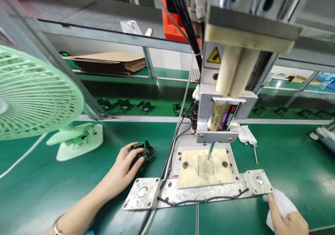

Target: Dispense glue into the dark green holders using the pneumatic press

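Note:
My left hand (128,165) has its fingers and thumb closed around a small black plastic part (148,152), which rests on the green table left of a dispensing press. At the lower right, my right hand (286,221) grips a white wipe (284,202), its index finger close to the corner of the press's right button block (258,182). In the middle, the press holds a twin glue cartridge (222,115) with a greenish nozzle (210,150) pointing down. Under that nozzle lies a cream-coloured fixture plate (190,174) with a shallow square recess. A left button block (142,192) sits near my left forearm.
A green fan (34,95) stands at the left. Cables (167,161) run beside the press. Several black parts (145,106) sit on the belt behind. White packets (246,134) and a thin stick (255,153) lie right of the press. Stacked cardboard (110,62) is further back.

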Available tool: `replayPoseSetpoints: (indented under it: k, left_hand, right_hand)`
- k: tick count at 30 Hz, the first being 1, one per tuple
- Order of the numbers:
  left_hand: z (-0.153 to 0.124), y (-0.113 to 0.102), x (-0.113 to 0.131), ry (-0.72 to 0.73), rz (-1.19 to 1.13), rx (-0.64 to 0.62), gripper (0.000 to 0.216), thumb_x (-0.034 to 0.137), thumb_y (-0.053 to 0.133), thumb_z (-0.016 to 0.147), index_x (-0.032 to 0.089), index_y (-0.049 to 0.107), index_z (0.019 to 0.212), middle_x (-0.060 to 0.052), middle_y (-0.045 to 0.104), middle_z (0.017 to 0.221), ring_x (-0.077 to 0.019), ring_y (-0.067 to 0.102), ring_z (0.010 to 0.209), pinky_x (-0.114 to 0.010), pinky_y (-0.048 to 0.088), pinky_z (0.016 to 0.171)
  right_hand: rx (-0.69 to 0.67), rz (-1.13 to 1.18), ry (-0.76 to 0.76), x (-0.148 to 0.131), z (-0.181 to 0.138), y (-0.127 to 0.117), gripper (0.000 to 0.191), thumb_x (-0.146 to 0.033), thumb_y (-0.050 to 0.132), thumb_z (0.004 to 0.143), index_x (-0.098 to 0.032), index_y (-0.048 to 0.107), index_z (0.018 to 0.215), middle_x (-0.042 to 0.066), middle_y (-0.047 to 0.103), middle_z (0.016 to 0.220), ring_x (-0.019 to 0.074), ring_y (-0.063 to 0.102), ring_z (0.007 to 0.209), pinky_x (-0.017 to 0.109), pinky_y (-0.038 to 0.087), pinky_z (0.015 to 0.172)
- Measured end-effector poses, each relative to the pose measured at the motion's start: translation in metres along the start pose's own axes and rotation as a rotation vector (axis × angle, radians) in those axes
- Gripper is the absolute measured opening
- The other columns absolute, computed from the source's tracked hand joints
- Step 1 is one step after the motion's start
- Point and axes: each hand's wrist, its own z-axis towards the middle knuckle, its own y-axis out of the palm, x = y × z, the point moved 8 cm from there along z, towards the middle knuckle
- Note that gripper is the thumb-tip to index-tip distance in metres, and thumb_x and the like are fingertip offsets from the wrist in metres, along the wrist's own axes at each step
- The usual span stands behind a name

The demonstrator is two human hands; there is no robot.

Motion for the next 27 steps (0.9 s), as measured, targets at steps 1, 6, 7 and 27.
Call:
replayPoseSetpoints:
  k: [1, 6, 7, 27]
  left_hand:
    - [-0.003, -0.005, 0.002, -0.026, -0.011, -0.009, 0.031, 0.052, 0.055, 0.088, 0.028, 0.062, 0.107, -0.010, 0.052, 0.129, -0.0373, 0.048, 0.133, -0.059, 0.039, 0.112]
    - [0.000, -0.028, 0.032, -0.404, -0.371, 0.007, 0.052, 0.051, 0.079, 0.071, 0.028, 0.059, 0.113, -0.008, 0.064, 0.120, -0.0325, 0.057, 0.125, -0.048, 0.051, 0.103]
    - [-0.001, -0.029, 0.044, -0.490, -0.482, 0.029, 0.061, 0.051, 0.084, 0.065, 0.026, 0.058, 0.114, -0.010, 0.066, 0.117, -0.0322, 0.058, 0.123, -0.044, 0.054, 0.098]
    - [0.021, 0.105, 0.198, -0.308, -0.866, -0.586, 0.063, 0.030, 0.089, 0.055, 0.017, 0.057, 0.107, -0.012, 0.071, 0.114, -0.0285, 0.065, 0.115, -0.048, 0.046, 0.109]
  right_hand:
    - [0.008, -0.014, -0.007, 0.004, -0.001, 0.000, 0.026, -0.043, 0.066, 0.087, -0.023, 0.076, 0.075, 0.008, 0.064, 0.065, 0.0308, 0.071, 0.075, 0.034, 0.055, 0.057]
    - [0.077, -0.091, -0.219, -0.003, 0.005, -0.002, 0.042, -0.047, 0.062, 0.088, -0.020, 0.066, 0.056, 0.007, 0.057, 0.049, 0.0279, 0.069, 0.059, 0.033, 0.054, 0.055]
    - [0.087, -0.091, -0.243, -0.006, 0.006, -0.002, 0.042, -0.046, 0.062, 0.089, -0.020, 0.065, 0.056, 0.006, 0.056, 0.048, 0.0275, 0.070, 0.060, 0.032, 0.054, 0.055]
    - [0.138, -0.024, -0.140, 0.001, 0.007, 0.002, 0.051, -0.057, 0.054, 0.091, -0.013, 0.077, 0.078, 0.014, 0.074, 0.079, 0.0251, 0.072, 0.070, 0.032, 0.056, 0.070]
